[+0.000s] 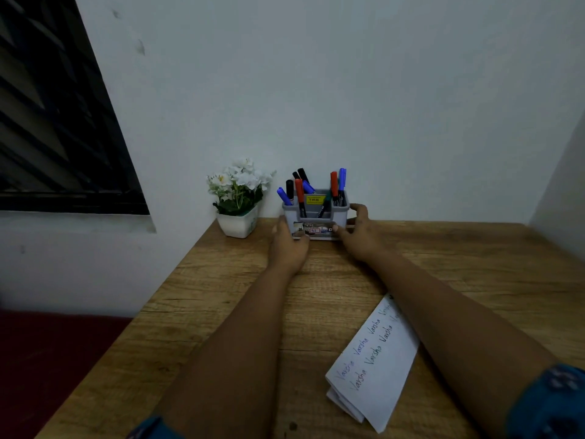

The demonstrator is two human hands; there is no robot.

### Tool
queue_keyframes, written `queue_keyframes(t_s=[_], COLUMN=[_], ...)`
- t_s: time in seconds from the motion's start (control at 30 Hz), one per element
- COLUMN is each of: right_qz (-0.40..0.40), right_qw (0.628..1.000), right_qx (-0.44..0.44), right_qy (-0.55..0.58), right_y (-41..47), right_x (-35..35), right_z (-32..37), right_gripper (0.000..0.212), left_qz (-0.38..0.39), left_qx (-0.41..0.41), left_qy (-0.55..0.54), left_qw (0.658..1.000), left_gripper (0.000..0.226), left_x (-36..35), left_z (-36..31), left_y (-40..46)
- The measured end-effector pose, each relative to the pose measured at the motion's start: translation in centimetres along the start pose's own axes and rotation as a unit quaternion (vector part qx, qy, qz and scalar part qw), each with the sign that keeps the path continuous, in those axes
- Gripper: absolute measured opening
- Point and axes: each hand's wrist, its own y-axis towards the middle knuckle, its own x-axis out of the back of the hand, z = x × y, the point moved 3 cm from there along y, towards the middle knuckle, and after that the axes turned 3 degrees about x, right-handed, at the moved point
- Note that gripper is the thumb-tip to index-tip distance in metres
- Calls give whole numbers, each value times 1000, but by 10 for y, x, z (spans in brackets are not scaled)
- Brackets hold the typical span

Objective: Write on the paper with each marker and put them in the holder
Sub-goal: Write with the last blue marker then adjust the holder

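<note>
Gripping the grey holder [315, 213] from both sides, the left hand [288, 245] curls round its left end and the right hand [359, 231] round its right end. It stands at the table's [221, 312] far edge by the wall, just right of a flower pot [238, 224]. Black, red and blue markers [299, 196] stand inside. Near right, the folded paper [373, 365] lies written on, partly under the right forearm.

Paper [376, 359]: "Varsha" handwritten repeatedly in two rows, several ink colours. Holder [316, 213]: yellow sticker [315, 199] reads roughly "49.00". Front label's print too blurred to read.
</note>
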Motion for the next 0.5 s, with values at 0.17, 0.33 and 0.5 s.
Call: queue_keyframes(t_s=[0.17, 0.33, 0.5], right_qz=[-53, -123, -83], right_qw=[997, 986, 996], right_qx=[35, 81, 4], right_qy=[-34, -78, -28], right_y=[-6, 8, 39], right_x=[3, 13, 14], right_z=[13, 39, 54], right_gripper=[72, 57, 65], left_qz=[-56, -147, -121], left_qx=[-20, -119, -145], left_qy=[28, 67, 90], left_qw=[998, 980, 978], left_gripper=[78, 56, 52], left_x=[5, 10, 7], left_z=[-3, -11, -10], left_y=[-4, -10, -11])
